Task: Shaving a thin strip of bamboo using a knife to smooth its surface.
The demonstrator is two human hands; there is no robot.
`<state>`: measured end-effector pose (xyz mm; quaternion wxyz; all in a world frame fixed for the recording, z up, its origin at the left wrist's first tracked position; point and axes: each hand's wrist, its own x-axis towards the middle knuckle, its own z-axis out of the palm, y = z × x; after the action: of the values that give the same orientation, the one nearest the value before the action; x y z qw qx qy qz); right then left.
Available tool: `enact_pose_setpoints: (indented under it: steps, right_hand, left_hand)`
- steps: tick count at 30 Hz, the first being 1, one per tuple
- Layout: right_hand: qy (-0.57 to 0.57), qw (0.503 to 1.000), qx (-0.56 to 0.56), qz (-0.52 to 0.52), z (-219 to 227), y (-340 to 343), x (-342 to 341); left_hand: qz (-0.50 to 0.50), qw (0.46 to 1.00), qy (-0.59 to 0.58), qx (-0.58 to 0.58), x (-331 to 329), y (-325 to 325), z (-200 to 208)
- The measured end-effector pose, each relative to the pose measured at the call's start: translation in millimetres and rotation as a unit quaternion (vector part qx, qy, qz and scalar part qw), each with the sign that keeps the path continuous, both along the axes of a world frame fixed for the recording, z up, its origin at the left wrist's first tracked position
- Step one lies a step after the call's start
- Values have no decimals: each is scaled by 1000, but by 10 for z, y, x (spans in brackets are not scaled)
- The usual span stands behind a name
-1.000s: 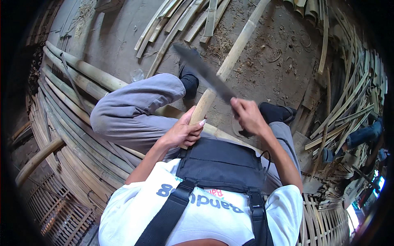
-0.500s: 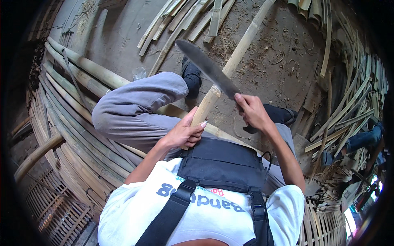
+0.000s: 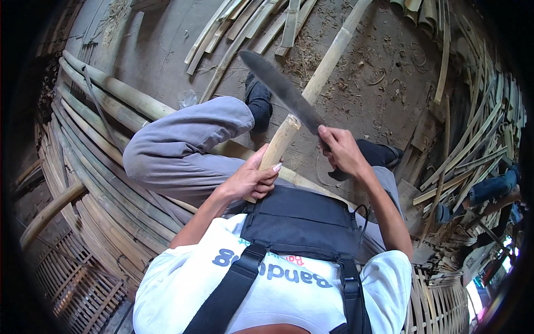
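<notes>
A long pale bamboo pole (image 3: 324, 71) runs from my lap out toward the far right of centre. My left hand (image 3: 253, 177) is wrapped round its near end, just past the black pouch (image 3: 303, 222) at my waist. In my right hand (image 3: 343, 149) is the handle of a machete (image 3: 278, 83), fingers closed round it. The dark, broad blade crosses over the pole and points to the far left. Beside the blade, the pole has a rough, pale scraped patch at a node (image 3: 292, 121). Whether the blade touches the pole I cannot tell.
Thick bamboo poles (image 3: 111, 92) lie stacked at my left. Split bamboo strips (image 3: 245, 28) lie ahead, with a larger heap (image 3: 473, 145) at the right. Shavings (image 3: 372, 67) litter the floor. Another person's leg (image 3: 492, 186) shows at the far right. A woven bamboo panel (image 3: 78, 284) lies lower left.
The machete has shifted very slightly over the pole. My left hand keeps its hold in the same place.
</notes>
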<state>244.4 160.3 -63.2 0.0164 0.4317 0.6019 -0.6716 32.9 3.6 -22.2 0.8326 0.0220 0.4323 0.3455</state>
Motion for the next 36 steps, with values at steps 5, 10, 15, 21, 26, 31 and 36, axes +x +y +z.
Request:
enact_pose_setpoints:
  steps: [5,10,15,21,26,31,36]
  right_hand:
    - [13,997,14,68,-23,-151,-18]
    - [-13,999,9,-31,42,-46,-166]
    - [-7,998,41,43,110,-38,-75]
    - [-17,999,36,35,162,58,-71]
    - [-9,997,58,50,149,79,-114]
    - [-19,999,9,37,159,134,-125]
    - [-6,999,7,38,148,87,-111]
  left_hand:
    - [-1,999,28,16,18,53,-10]
    - [-10,1000,18,24,-15,55,-1]
    - [-18,999,38,13,45,32,-13]
    - [-41,993,109,-16,41,65,145]
    - [-65,987,148,-8,-4,77,189]
    - [-69,986,153,9,7,-19,155]
    - [-89,983,162,0,-21,-1,157]
